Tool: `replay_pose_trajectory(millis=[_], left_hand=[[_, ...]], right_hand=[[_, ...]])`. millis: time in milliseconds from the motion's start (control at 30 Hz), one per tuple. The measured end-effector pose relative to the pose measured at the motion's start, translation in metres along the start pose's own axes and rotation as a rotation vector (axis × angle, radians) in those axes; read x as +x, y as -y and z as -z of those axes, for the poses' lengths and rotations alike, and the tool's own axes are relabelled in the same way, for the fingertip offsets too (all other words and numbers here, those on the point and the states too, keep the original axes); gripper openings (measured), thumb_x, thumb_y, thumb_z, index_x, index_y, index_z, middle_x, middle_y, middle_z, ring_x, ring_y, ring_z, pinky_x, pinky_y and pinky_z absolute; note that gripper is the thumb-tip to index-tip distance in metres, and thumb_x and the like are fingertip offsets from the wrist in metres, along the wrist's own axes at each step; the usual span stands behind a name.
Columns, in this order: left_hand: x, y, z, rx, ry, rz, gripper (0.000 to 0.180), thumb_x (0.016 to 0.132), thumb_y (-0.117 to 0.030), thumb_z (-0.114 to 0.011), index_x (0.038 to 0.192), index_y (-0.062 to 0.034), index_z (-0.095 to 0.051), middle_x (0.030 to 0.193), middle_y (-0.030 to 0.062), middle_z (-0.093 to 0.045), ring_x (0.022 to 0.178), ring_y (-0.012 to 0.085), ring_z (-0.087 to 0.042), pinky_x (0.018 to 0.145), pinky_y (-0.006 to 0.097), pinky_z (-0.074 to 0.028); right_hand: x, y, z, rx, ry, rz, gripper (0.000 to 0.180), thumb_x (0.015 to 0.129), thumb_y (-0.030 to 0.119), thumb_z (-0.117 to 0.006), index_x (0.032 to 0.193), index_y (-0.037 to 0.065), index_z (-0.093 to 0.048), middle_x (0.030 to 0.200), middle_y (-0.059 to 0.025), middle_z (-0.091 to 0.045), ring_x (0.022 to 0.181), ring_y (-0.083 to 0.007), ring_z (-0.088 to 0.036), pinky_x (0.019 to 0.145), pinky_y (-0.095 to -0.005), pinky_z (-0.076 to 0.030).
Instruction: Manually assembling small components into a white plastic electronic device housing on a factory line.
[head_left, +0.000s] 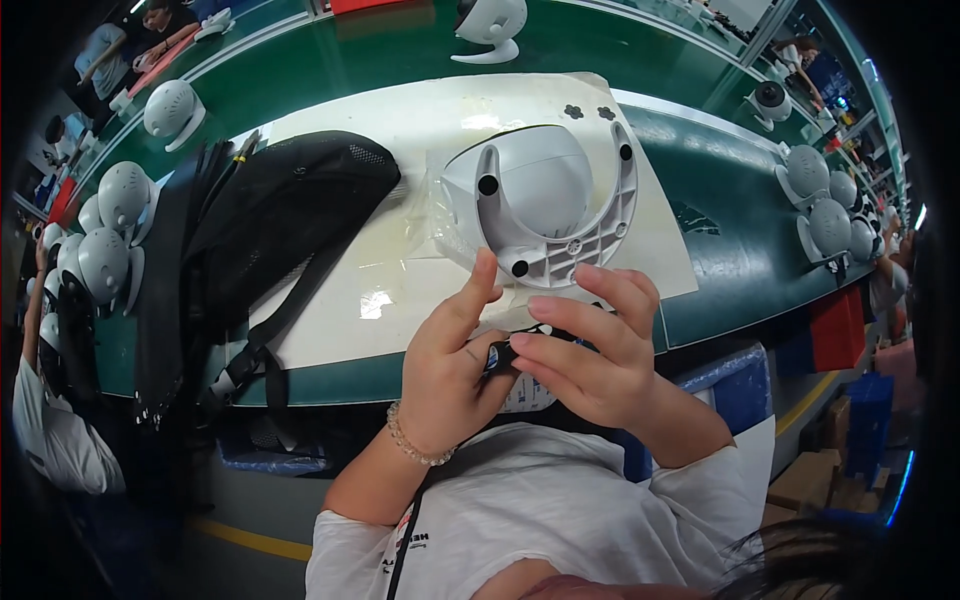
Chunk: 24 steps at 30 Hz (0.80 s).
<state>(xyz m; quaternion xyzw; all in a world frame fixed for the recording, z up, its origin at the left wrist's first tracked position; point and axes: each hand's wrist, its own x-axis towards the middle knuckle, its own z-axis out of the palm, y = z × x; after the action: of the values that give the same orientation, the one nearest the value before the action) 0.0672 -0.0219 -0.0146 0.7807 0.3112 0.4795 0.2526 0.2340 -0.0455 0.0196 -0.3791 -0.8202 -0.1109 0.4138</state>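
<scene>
My left hand [440,360], with a beaded bracelet at its wrist, grips a small dark piece [500,356] in front of my chest. Its index finger points up toward the white device. The fingertips of my right hand [600,345] are bent in against the same dark piece; whether they pinch something smaller is hidden. Just beyond both hands lies a white rounded device [545,185] on its side, its curved stand [560,255] turned underside up. Round black pads [520,268] sit on the stand. Clear plastic wrapping [432,215] is at its left.
A pale mat [400,300] covers part of the green table [680,300]. A black mesh bag with straps [290,200] lies at left. Two black flower-shaped bits [573,112] rest at the mat's far corner. Similar white devices [830,225] stand along both sides. Other people work around the tables.
</scene>
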Motion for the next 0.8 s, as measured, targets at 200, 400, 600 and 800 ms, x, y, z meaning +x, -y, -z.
replay_pose_trajectory(millis=[200,400,600,800], left_hand=[[-0.003,0.0,0.003,0.067,-0.007,-0.043,0.025,0.054,-0.001,-0.069,0.075,-0.0007,-0.056,0.134,0.0198,-0.04,0.1,0.0321,-0.053,0.08,0.035,-0.045],[0.0,-0.009,0.01,0.218,-0.007,-0.048,0.022,0.052,-0.006,-0.071,0.066,-0.0019,-0.055,0.128,0.013,-0.05,0.091,0.0279,-0.05,0.081,0.033,-0.042],[-0.002,-0.013,0.012,0.18,0.039,-0.007,0.02,0.053,-0.006,-0.071,0.068,-0.0013,-0.059,0.121,0.0077,-0.056,0.088,0.0258,-0.05,0.079,0.032,-0.042],[-0.003,-0.014,0.011,0.127,0.092,-0.004,0.023,0.053,-0.005,-0.07,0.074,-0.0024,-0.06,0.111,0.004,-0.061,0.082,0.024,-0.052,0.073,0.032,-0.041]], right_hand=[[-0.003,0.002,-0.001,0.098,-0.058,0.121,0.017,0.063,0.014,-0.071,0.077,0.015,-0.062,0.109,0.0013,-0.058,0.107,-0.0225,-0.049,0.086,-0.0363,-0.033],[-0.001,0.001,-0.005,0.385,-0.132,-0.056,0.029,0.063,0.01,-0.073,0.088,0.014,-0.058,0.1,-0.0005,-0.06,0.103,-0.0234,-0.053,0.079,-0.0357,-0.036],[-0.003,0.006,-0.003,0.271,-0.028,-0.002,0.032,0.063,0.008,-0.071,0.092,0.013,-0.057,0.092,0.0019,-0.061,0.088,-0.0183,-0.057,0.074,-0.0317,-0.036],[-0.005,0.003,-0.005,0.226,-0.063,0.045,0.029,0.065,0.008,-0.067,0.091,0.014,-0.057,0.089,0.0031,-0.061,0.085,-0.0158,-0.056,0.072,-0.0283,-0.037]])
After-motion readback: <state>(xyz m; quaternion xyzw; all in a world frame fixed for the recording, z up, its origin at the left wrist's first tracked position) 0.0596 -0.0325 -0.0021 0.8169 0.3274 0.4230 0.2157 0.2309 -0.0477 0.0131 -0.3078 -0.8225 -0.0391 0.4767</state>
